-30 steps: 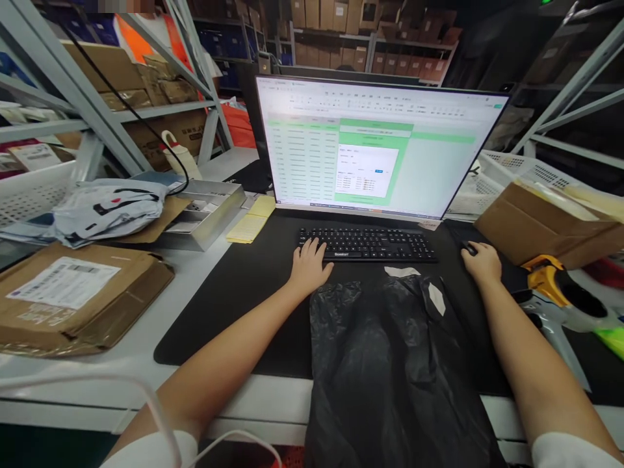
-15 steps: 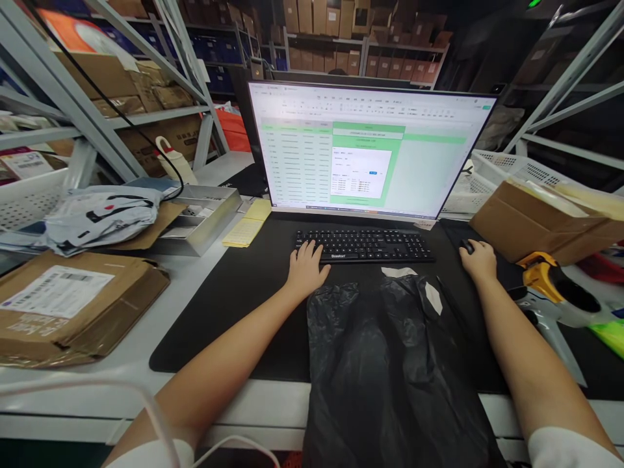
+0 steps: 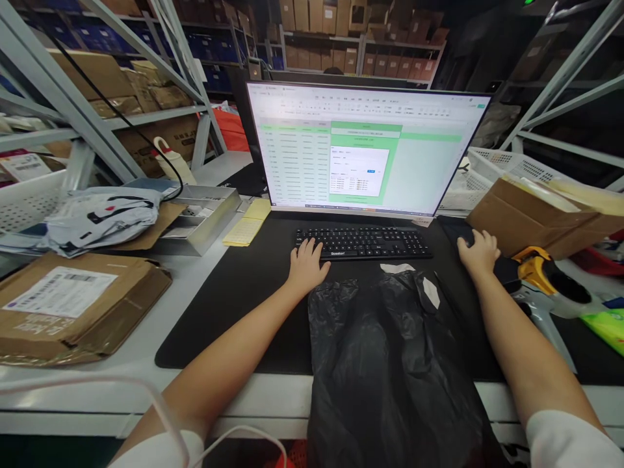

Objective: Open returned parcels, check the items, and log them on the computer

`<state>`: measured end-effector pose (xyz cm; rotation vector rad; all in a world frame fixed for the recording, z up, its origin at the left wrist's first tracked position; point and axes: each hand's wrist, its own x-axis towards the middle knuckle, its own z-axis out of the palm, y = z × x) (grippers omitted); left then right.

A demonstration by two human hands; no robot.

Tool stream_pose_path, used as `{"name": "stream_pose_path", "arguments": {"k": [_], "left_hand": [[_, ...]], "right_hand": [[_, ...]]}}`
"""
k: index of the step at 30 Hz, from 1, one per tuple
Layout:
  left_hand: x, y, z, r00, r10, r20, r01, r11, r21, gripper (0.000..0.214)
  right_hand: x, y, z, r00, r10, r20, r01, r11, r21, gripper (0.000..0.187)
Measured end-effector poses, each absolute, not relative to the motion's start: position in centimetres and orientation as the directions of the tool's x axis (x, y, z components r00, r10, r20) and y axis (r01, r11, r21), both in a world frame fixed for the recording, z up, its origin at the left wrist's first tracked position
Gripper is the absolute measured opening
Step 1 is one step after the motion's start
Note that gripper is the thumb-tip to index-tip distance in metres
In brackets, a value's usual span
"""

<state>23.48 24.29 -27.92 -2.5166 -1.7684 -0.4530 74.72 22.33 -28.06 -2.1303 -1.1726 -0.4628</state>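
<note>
Head view: grasping nothing, a worker's left hand (image 3: pixel 307 265) rests on a long black plastic keyboard (image 3: pixel 373 243) while the right hand (image 3: pixel 480 255) loosely grasps a small black mouse (image 3: pixel 468 238) to its right, best steered lightly, clear of the crumpled black plastic bag (image 3: pixel 375 364).

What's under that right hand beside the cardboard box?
Part of what looks like a black mouse shows beneath the right hand; the hand covers the rest.

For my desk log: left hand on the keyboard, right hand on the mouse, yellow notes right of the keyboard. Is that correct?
Not quite: the yellow notes lie left of the keyboard, as the head view shows. The left hand is on the keyboard and the right hand on the mouse.
</note>
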Motion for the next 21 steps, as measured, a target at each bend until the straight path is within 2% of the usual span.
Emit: {"name": "stream_pose_path", "arguments": {"k": [2, 4, 6, 7, 9, 15, 21], "left_hand": [[23.5, 24.4, -27.9, 0.306, 0.917, 0.254, 0.925, -0.349, 0.147, 0.065], [23.6, 24.4, -27.9, 0.305, 0.918, 0.252, 0.923, -0.35, 0.157, 0.066], [23.6, 24.5, -27.9, 0.309, 0.917, 0.253, 0.92, -0.356, 0.166, 0.066], [23.6, 24.5, -27.9, 0.312, 0.915, 0.256, 0.918, -0.36, 0.168, 0.066], [23.5, 24.5, -27.9, 0.317, 0.91, 0.266, 0.914, -0.368, 0.169, 0.066], [23.4, 24.4, -27.8, 0.327, 0.887, 0.326, 0.907, -0.392, 0.154, 0.064], [23.6, 24.4, -27.7, 0.34, 0.876, 0.342, 0.902, -0.406, 0.144, 0.065]], "right_hand": [[71.2, 22.3, -25.6, 0.456, 0.607, 0.65, 0.889, -0.274, -0.368, 0.049], [66.6, 22.8, -23.4, 0.312, 0.736, 0.601, 0.925, -0.091, -0.368, 0.044], [61.6, 23.8, -22.1, 0.08, 0.911, 0.406, 0.944, 0.061, -0.323, 0.041], [59.3, 24.3, -21.9, -0.009, 0.953, 0.304, 0.949, 0.104, -0.297, 0.04], [55.7, 25.2, -22.1, -0.087, 0.974, 0.211, 0.954, 0.143, -0.265, 0.042], [52.1, 26.1, -23.6, -0.042, 0.977, 0.209, 0.971, 0.089, -0.221, 0.056], [50.5, 25.6, -23.0, 0.019, 0.968, 0.248, 0.981, 0.03, -0.193, 0.057]]}}
